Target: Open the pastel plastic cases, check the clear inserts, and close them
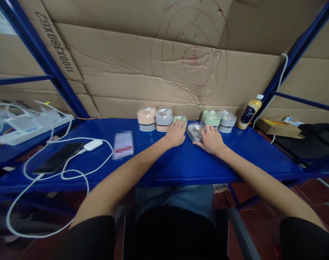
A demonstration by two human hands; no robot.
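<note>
My left hand [176, 134] lies against a pale green lidded box [180, 118], fingers stretched over its front and thumb apart; much of the box is hidden. My right hand [212, 140] is at a grey lidded box [194, 132], which sits askew, its thumb by the near corner and fingers along the right side. Behind the right hand, a green-topped box [211, 116] stands on a grey one. Left of the left hand are a grey box on a peach one [163, 115] and a peach box on a grey one [146, 115].
Another grey stack [227, 120] and a yellow drink bottle [249, 112] stand at the right. On the blue shelf's [164, 166] left lie a blurred-out flat item [123, 144], a phone [58, 157] and looping white cables [88, 173]. A cardboard wall [121, 65] closes the back.
</note>
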